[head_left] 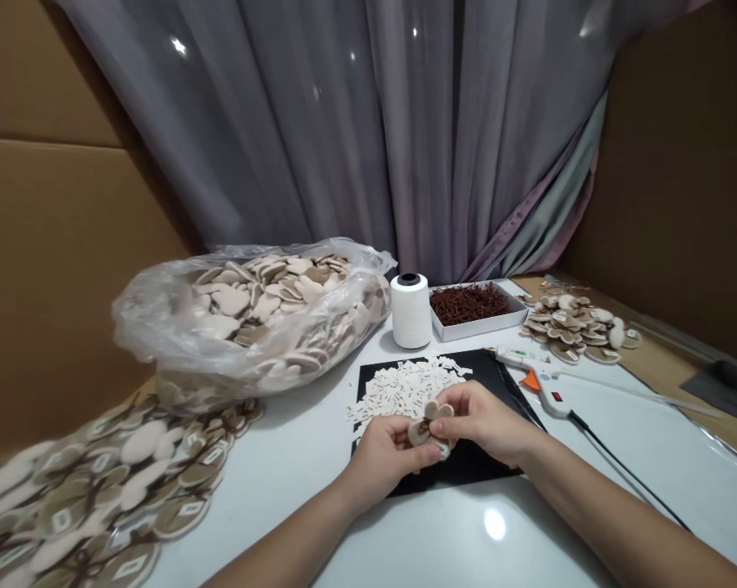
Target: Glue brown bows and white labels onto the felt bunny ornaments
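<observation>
My left hand [385,454] and my right hand [481,423] meet over a black mat [481,464]. Between them they hold a small beige felt bunny-shaped piece [416,434] with two rounded ears and a dark brown bow at its neck. The left fingers grip its lower part, while the right thumb and fingers pinch near the bow and ears. Just behind the hands, a heap of small white printed tags [410,389] covers much of the mat.
A clear plastic bag [153,314] of felt shapes stands back left. Bowed, tagged felt pieces [141,482] lie front left, with another pile [579,327] back right. A white thread cone [411,314], a box [481,328] of brown bows and a corded glue gun [548,390] are nearby.
</observation>
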`<state>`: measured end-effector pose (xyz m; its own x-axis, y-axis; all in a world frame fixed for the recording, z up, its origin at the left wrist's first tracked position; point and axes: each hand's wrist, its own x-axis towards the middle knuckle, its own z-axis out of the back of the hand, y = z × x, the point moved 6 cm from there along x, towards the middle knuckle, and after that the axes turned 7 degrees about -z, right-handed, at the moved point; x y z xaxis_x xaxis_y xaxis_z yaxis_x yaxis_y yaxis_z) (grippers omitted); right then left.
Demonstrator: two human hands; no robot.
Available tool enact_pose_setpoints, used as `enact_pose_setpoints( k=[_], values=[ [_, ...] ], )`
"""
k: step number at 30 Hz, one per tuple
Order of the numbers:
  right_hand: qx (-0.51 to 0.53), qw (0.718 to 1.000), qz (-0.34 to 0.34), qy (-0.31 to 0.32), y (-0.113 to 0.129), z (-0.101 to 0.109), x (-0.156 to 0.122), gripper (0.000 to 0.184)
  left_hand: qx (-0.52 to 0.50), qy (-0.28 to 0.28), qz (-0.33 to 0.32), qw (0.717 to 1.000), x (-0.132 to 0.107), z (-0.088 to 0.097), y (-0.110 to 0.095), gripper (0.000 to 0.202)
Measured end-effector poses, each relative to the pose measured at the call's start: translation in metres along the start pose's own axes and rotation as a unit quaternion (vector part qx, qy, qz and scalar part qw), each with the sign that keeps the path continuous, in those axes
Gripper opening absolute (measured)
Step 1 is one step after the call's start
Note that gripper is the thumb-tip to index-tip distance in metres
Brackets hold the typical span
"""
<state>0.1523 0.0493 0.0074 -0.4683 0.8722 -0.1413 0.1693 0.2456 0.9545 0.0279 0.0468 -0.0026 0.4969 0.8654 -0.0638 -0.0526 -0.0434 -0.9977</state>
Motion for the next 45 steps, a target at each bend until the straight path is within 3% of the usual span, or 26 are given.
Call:
enact_pose_setpoints(
  k=[7,10,16,25,32,38,45],
  values=[
    [0.042,0.999,0.010,-0.025,-0.005,-0.003,0.002,0.025,-0.003,0.019,-0.002,1.000,0.002,0.001,0.005,0.035],
    [0.044,0.999,-0.001,-0.031,-0.008,-0.004,0.003,0.028,0.032,0.022,-0.041,0.998,0.003,0.003,0.001,0.039],
    [0.054,0.998,-0.011,-0.028,-0.007,0.000,0.006,0.032,0.129,-0.080,-0.092,0.984,0.000,0.017,-0.008,0.037],
    [0.049,0.997,-0.047,-0.030,-0.014,0.008,0.008,0.043,0.128,-0.170,-0.103,0.972,-0.004,0.022,-0.018,0.032],
    [0.001,0.998,-0.050,-0.044,-0.013,0.006,0.005,0.037,0.119,-0.127,-0.093,0.980,0.002,0.020,-0.012,0.027],
    [0.017,0.999,-0.049,0.002,-0.012,-0.002,0.002,0.024,0.077,-0.131,-0.097,0.984,0.000,0.018,-0.014,0.025],
    [-0.058,0.996,-0.063,0.001,-0.018,-0.012,0.001,0.036,0.063,-0.118,-0.107,0.985,-0.006,0.010,-0.017,0.021]
  ],
)
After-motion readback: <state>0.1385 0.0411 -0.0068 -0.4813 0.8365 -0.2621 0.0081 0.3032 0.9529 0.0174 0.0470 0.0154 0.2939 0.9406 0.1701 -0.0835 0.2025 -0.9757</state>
